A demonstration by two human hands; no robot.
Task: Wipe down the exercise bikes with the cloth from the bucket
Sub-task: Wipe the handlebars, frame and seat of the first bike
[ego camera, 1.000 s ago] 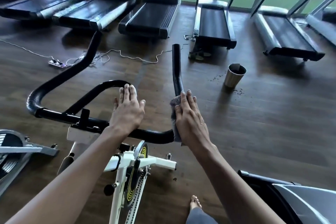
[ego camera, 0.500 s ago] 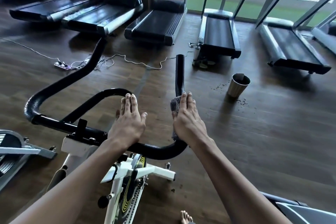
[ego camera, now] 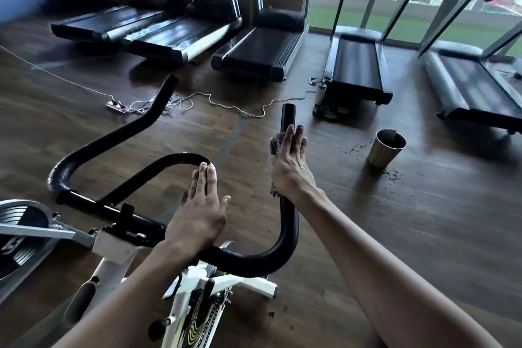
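Handlebars (ego camera: 254, 260) fill the middle of the view: glossy black tube, round in section, bent into two long horns with a smaller loop between them, all sitting on the white frame of the exercise bike (ego camera: 118, 251). Down below, a black flywheel (ego camera: 197, 322) with yellow curved stripes.

Right hand (ego camera: 291, 167) is up on the right horn, fingers straight and laid along the tube, palm pressing the cloth (ego camera: 275, 144) against it. The cloth is grey and rough-looking, bunched between palm and bar, with one lump poking out beside the fingers and a frayed corner showing under the heel of the hand. The thumb is out of sight.

Left hand (ego camera: 197, 215) lies flat and relaxed, fingers together, palm on the crossbar, fingertips reaching the inner loop. It holds nothing.

Off to the right, well apart from the bike, a ribbed metal bucket (ego camera: 385, 151) stands on the dark plank floor (ego camera: 395, 234), dark specks scattered round it. Beyond, a row of treadmills (ego camera: 260, 48), with a white cable (ego camera: 226, 104) snaking to a power strip (ego camera: 121, 107).
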